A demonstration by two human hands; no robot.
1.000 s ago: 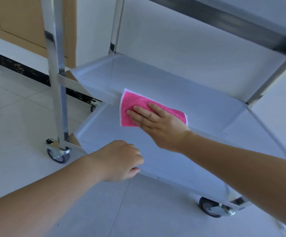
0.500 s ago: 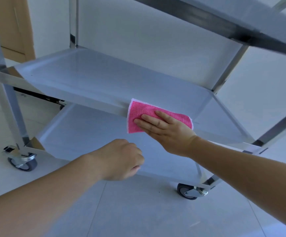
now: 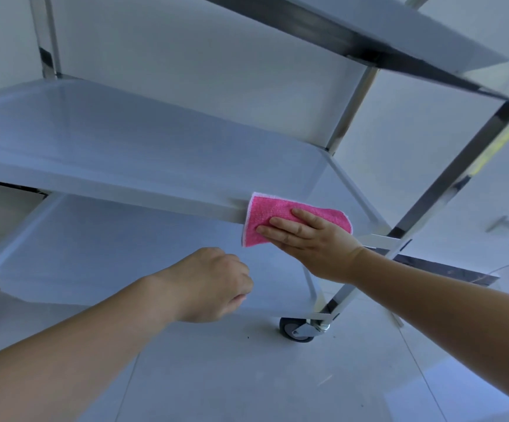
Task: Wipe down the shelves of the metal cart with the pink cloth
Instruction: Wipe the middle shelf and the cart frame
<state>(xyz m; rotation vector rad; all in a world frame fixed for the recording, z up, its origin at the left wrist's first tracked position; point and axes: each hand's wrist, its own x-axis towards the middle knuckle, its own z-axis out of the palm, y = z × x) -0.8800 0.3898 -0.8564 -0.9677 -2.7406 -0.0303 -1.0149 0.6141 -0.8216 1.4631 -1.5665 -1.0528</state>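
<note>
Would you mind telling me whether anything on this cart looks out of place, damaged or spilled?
Nothing stands out. The cart's middle shelf and bottom shelf look bare and dry, with no dents visible. The right hand presses the pink cloth flat over the middle shelf's front edge.

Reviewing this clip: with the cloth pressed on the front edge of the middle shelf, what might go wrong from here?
1. The cart stands on casters, and the left hand hangs closed without holding the frame, so a sideways push may roll it.
2. The right hand presses the cloth flat rather than gripping it; it could slip off the middle shelf lip.
3. Fingers could catch the post near the shelf corner.
</note>
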